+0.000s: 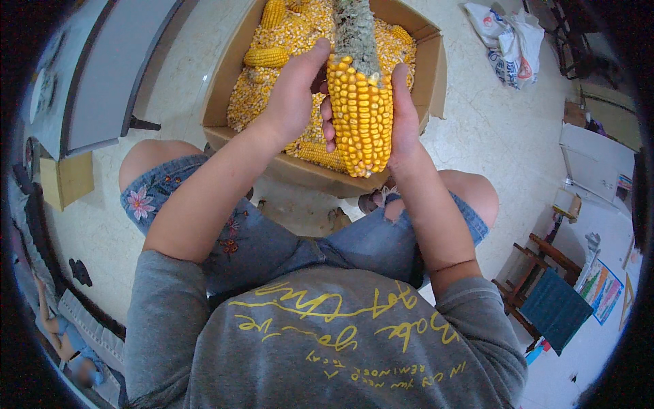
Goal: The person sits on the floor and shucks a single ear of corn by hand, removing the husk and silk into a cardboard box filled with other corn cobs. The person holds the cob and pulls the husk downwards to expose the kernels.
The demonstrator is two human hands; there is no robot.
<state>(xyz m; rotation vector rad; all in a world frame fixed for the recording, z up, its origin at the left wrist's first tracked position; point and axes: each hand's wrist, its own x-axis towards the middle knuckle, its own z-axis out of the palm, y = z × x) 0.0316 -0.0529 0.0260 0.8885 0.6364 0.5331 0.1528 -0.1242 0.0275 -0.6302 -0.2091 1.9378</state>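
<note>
A yellow ear of corn [361, 117] is held upright over a cardboard box, its lower part thick with kernels. My right hand [406, 120] grips it, with the thumb along the right side and fingertips showing at the left. Against its upper part lies a rough grey bare cob [356, 36], running out of the top of the view. Whether the cob is separate or the same ear's stripped end, I cannot tell. My left hand [296, 89] is curled at the cob's left side, its fingers partly hidden. Loose kernels [301, 36] and several whole ears fill the cardboard box [434, 66].
My knees flank the box. White plastic bags [511, 46] lie on the tiled floor at upper right. A wooden chair with a dark green seat [557, 309] stands at right. At left are a grey table [122, 61] and a person [76, 353] lying down.
</note>
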